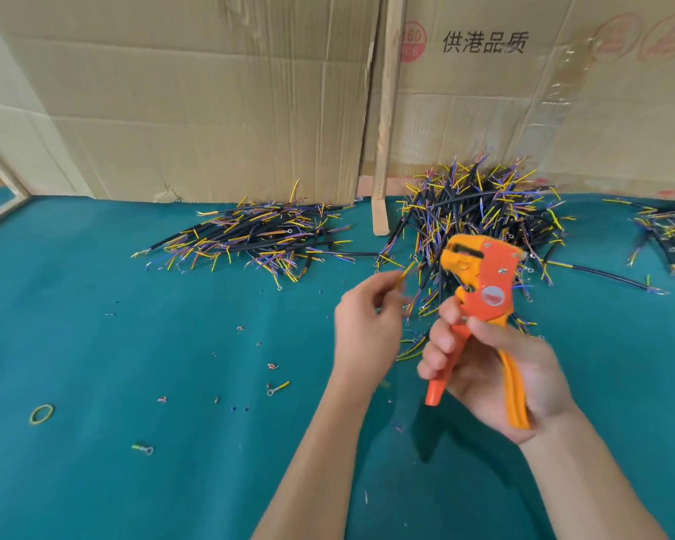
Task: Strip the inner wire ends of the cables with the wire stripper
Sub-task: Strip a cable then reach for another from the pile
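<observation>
The right hand [484, 368] grips the wire stripper [480, 302] by its two handles, fingers curled round the orange one, head pointing up and away from the person. The left hand [367, 325], just left of the stripper and apart from it, pinches a yellow wire end [402, 275] between thumb and fingers; the image is blurred there, so the cable it belongs to cannot be made out. Directly behind the stripper lies the main cable pile [480, 212], a tall tangle of black-sheathed cables with thin yellow, blue and purple inner wires fanning out, some ending in small metal ring terminals. A flatter second pile [258, 239] lies well to the stripper's left, and a third pile [667, 239] is cut off by the frame edge to the stripper's right. The stripper is hard plastic, orange body with yellow jaw block and yellow handle, bearing a round silver label. The tabletop [133, 481] is covered in matte teal felt. Left of the stripper, loose insulation scraps [273, 366], a stray ring terminal [276, 388] and a yellow rubber band [41, 413] dot the otherwise open felt. Behind the piles, creased cardboard sheets [195, 91] form a wall, with an upright wooden slat [384, 122] behind the stripper.
</observation>
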Available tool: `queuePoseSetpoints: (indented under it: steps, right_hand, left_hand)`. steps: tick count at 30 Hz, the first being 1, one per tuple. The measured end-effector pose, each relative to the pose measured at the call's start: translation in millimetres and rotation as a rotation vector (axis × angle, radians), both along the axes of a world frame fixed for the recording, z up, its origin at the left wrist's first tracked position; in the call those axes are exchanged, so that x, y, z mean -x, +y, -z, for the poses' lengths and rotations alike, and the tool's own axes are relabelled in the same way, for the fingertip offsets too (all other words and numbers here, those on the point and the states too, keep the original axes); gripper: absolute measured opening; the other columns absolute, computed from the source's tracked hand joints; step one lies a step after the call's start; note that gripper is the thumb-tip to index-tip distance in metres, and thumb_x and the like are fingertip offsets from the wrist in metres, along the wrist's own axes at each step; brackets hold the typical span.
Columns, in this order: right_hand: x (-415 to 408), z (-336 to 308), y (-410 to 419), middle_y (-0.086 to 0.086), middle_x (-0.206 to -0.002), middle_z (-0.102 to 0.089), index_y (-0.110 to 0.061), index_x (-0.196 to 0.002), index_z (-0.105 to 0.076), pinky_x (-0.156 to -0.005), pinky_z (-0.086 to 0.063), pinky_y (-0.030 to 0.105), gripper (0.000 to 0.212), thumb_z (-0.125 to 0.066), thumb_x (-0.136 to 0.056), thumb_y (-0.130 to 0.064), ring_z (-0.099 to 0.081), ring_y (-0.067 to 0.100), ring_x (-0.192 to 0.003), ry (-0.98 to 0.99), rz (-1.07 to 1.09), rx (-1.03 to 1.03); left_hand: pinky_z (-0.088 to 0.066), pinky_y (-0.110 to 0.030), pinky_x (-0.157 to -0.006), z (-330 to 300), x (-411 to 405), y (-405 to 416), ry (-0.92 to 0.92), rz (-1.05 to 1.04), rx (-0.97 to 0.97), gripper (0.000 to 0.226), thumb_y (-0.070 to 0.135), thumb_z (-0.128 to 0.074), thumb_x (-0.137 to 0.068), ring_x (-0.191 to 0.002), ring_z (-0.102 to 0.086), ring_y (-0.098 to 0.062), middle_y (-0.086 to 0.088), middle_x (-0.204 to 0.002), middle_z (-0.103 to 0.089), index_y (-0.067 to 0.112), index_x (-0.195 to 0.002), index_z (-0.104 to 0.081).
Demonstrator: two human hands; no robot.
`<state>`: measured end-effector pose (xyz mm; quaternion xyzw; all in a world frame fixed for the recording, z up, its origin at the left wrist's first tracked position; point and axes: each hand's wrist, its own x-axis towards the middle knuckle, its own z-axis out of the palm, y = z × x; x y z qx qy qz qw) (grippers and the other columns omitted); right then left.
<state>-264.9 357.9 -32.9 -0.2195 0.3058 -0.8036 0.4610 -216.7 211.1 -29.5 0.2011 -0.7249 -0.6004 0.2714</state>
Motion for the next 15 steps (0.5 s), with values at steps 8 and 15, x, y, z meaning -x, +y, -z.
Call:
queuePoseSetpoints:
  steps: [8,15]
  right_hand:
    - [0,4,0,0.015,-0.085,-0.057,-0.007,-0.103,-0.056,-0.078,-0.054,0.044,0.037,-0.082,-0.079,-0.018,-0.061,0.033,-0.077,0.009,-0.102,0.022]
    - [-10,5,-11,0.019,-0.084,-0.056,-0.006,-0.101,-0.059,-0.077,-0.054,0.047,0.039,-0.086,-0.074,-0.015,-0.06,0.036,-0.076,-0.003,-0.112,-0.067]
  left_hand:
    - [-0.053,-0.037,-0.089,-41,50,-62,-0.426,-0.087,0.522,0.031,0.015,-0.058,-0.089,-0.109,-0.064,-0.033,-0.009,-0.116,-0.07,0.021,-0.118,-0.066]
    - [-0.048,-0.043,-0.085,12,7,-149,-0.855,-0.396,0.576,0.04,0.046,-0.063,-0.091,-0.111,-0.059,-0.04,-0.016,-0.119,-0.062,0.011,-0.111,-0.057]
